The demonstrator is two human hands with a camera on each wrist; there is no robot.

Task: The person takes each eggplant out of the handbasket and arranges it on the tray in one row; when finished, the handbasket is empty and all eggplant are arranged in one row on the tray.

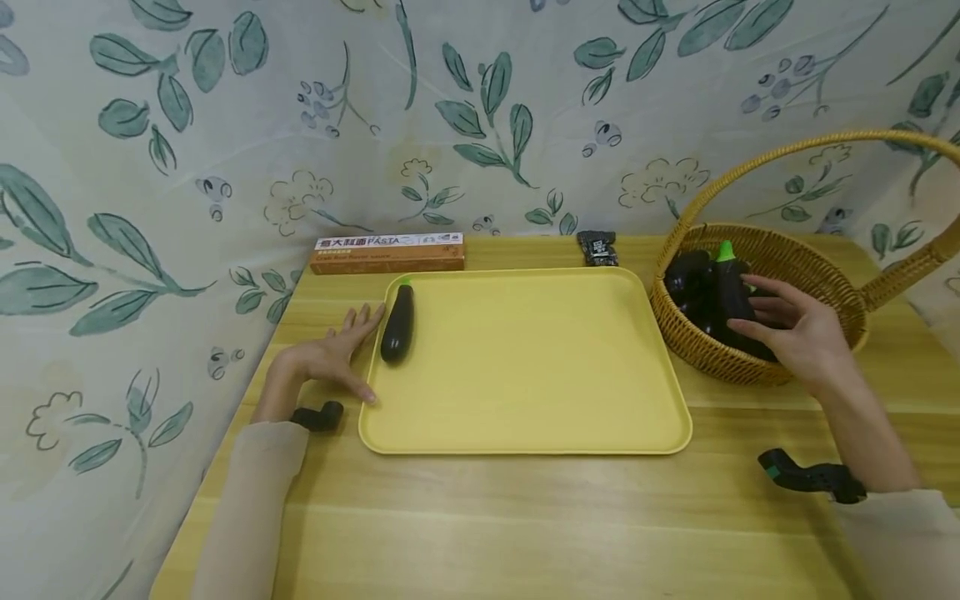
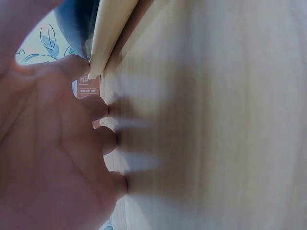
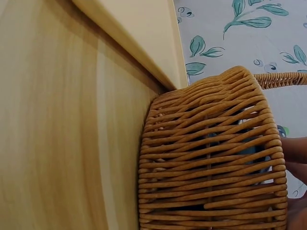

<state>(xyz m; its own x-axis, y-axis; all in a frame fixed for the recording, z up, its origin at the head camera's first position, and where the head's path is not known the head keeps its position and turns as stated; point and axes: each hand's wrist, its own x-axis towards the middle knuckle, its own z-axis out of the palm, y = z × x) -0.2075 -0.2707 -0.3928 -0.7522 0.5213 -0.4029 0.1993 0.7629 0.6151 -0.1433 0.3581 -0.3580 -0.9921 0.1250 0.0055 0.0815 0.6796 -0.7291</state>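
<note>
A yellow tray (image 1: pixel 540 417) lies in the middle of the wooden table (image 1: pixel 525 525). One dark eggplant (image 1: pixel 397 325) rests on the tray near its left rim. My left hand (image 1: pixel 352 350) lies flat on the table beside that rim, fingers straight, close to the eggplant but apart from it. In the left wrist view the fingertips (image 2: pixel 112 141) press on the wood next to the tray's edge (image 2: pixel 108 38). At the right, a wicker basket (image 1: pixel 810 258) holds several dark eggplants. My right hand (image 1: pixel 757 310) reaches into it and grips one eggplant (image 1: pixel 731 287) with a green cap, thumb below and fingers over it.
A pasta box (image 1: pixel 387 252) and a small black packet (image 1: pixel 597 247) lie along the table's back edge. A floral cloth wall stands behind and at the left. The basket's tall handle (image 1: pixel 787 154) arches over it. The right wrist view shows the basket's woven wall (image 3: pixel 211 163) beside the tray (image 3: pixel 139 28).
</note>
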